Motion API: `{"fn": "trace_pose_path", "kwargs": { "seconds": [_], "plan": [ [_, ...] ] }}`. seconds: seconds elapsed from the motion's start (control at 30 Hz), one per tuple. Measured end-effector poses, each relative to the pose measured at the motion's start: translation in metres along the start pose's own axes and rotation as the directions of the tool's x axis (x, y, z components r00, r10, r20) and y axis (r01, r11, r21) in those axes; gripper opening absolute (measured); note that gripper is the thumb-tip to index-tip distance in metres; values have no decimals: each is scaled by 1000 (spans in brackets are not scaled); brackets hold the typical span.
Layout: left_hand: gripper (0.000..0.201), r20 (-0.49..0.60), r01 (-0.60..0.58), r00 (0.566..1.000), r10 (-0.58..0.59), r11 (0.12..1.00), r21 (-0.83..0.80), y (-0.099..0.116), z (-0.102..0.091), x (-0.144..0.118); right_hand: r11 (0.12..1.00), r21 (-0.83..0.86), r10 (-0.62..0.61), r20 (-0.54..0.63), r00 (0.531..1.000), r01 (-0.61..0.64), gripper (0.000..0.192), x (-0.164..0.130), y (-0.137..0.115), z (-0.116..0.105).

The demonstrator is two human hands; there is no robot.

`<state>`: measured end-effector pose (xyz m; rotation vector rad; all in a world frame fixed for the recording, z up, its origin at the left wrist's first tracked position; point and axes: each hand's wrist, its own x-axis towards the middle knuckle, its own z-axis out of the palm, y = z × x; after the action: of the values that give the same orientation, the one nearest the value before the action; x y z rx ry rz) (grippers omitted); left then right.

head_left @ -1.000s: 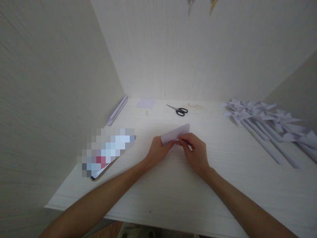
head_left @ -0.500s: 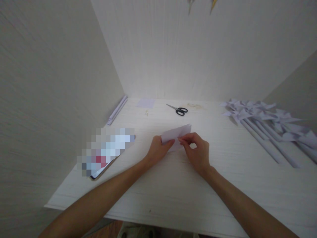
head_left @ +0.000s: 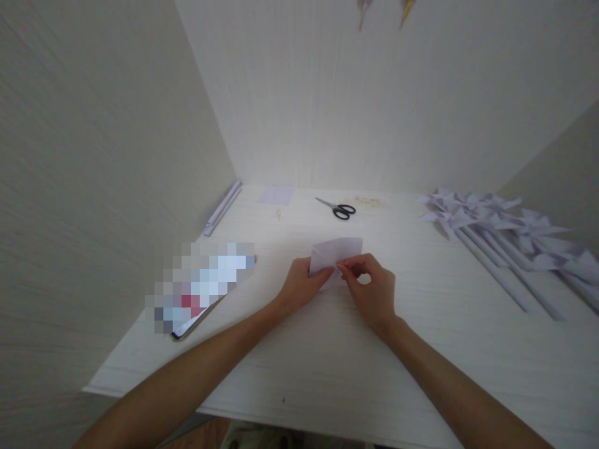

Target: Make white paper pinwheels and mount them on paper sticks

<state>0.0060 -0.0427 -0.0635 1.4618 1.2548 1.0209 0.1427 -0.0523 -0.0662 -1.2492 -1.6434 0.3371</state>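
A pale lilac piece of paper [head_left: 344, 248] is held up just above the table, in front of me. My left hand [head_left: 306, 279] grips its left side, thumb on the near face and fingers behind. At the middle of the paper, the thumb and forefinger of my right hand [head_left: 374, 284] are pinched together, touching the paper. What lies between those fingertips is too small to make out. Beyond the paper lie black-handled scissors [head_left: 341, 211], with a flat square of paper [head_left: 277, 195] and a few tiny gold-coloured pieces [head_left: 278, 214] to their left.
On the right, several paper pinwheels [head_left: 486, 209] with rolled paper sticks [head_left: 496, 271] are heaped. A phone with a blurred screen [head_left: 210, 287] leans at the left. Rolled paper tubes [head_left: 222, 209] lie by the left wall. More tiny bits [head_left: 367, 201] are near the back wall [head_left: 327, 112].
The paper has turned slightly, so more of its near face and a crease at its left now show. My left hand has shifted a little to the right with it.
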Motion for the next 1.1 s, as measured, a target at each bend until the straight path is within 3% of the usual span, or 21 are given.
{"fn": "trace_pose_path", "kwargs": {
  "seconds": [0.37,0.47,0.57,0.67,0.73,0.8,0.93,1.1],
  "plan": [
    [23,-23,7,1000,-8,999,-43,4,2,-2,994,-53,-93,-13,996,93,2,-2,-2,1],
    [24,-25,16,1000,-18,997,-72,6,2,-3,992,-32,-124,-124,985,121,25,0,-3,1],
    [26,-45,33,998,-37,995,-89,6,2,-3,999,38,-23,-170,985,30,53,3,-1,3],
    [26,-72,28,997,-37,992,-121,5,1,-2,945,299,144,-27,989,-130,61,6,2,6],
    [25,-88,13,996,-24,992,-122,4,0,-1,844,483,197,128,972,-235,56,6,3,8],
    [23,-104,-28,994,19,996,-89,3,0,-1,755,580,224,209,952,-306,50,7,3,9],
    [18,-114,-130,985,131,991,16,4,0,-1,710,618,282,190,940,-338,49,6,2,9],
    [16,-123,-165,978,171,985,53,7,1,-2,724,579,324,194,926,-374,48,6,0,9]
  ]
}}
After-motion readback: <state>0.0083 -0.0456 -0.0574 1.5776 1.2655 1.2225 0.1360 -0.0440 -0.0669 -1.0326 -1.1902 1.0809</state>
